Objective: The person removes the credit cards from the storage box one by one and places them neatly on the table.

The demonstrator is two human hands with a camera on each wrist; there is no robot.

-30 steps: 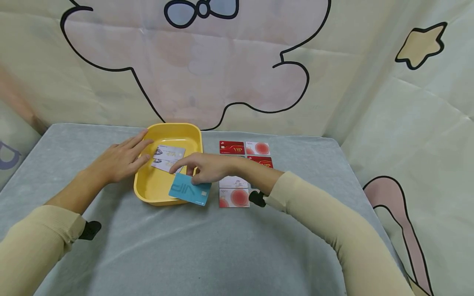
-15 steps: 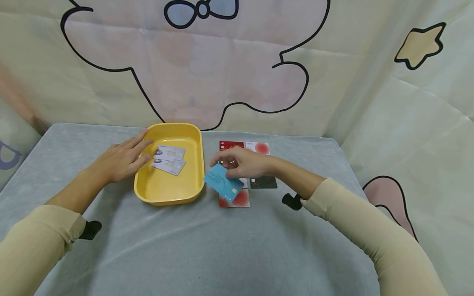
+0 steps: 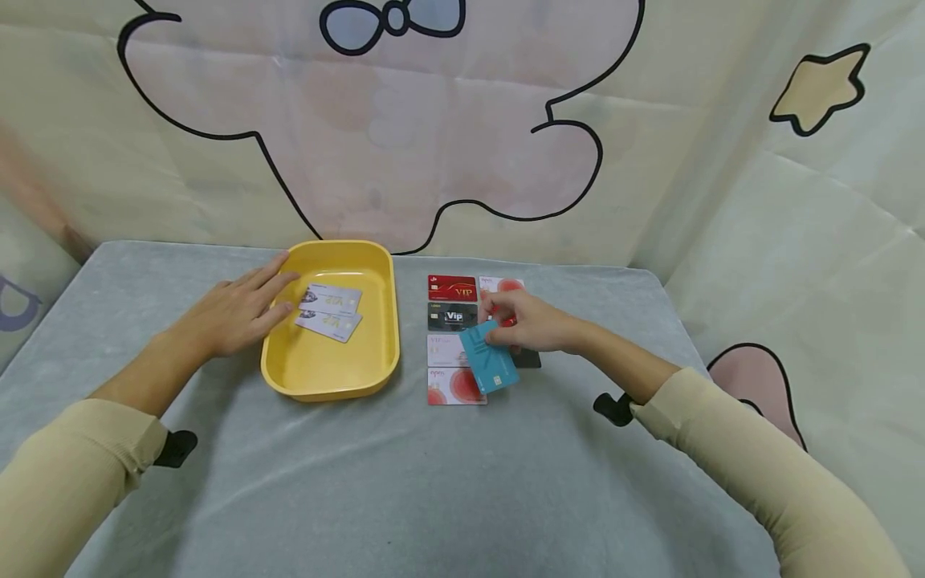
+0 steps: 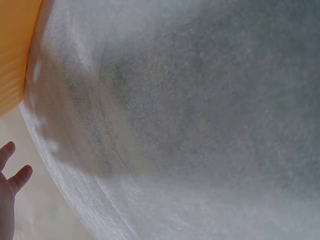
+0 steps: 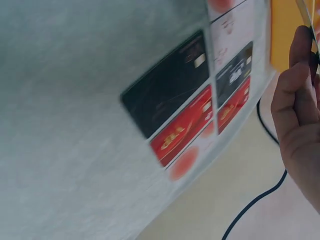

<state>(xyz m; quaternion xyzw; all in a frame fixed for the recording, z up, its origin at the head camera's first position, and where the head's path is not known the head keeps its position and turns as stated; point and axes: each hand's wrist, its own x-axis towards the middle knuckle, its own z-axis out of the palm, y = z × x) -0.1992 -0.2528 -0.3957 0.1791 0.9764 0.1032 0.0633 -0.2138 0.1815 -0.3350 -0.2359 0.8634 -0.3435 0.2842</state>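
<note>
My right hand [image 3: 535, 323] pinches a blue card [image 3: 490, 357] between thumb and fingers, above rows of cards on the cloth. The left column holds a red VIP card [image 3: 451, 287], a black Vip card [image 3: 451, 318], a white card [image 3: 444, 351] and a white card with red circles [image 3: 464, 388]. Partly behind the right hand are a dark card [image 5: 167, 82], a red card [image 5: 186, 125] and another red-circled card [image 5: 185, 162]. The left hand [image 3: 234, 313], fingers extended, rests at the left rim of a yellow tray [image 3: 328, 373]. Two pale VIP cards [image 3: 332, 299] lie overlapping inside it.
A grey cloth [image 3: 361, 490] covers the table. Behind the table hangs a printed fabric backdrop [image 3: 433, 144], and another panel with a star stands on the right. A black cable [image 5: 255, 200] runs beyond the table edge in the right wrist view.
The right hand has carried the blue card from over the tray rightward to above the card columns. The left hand and tray have stayed put.
</note>
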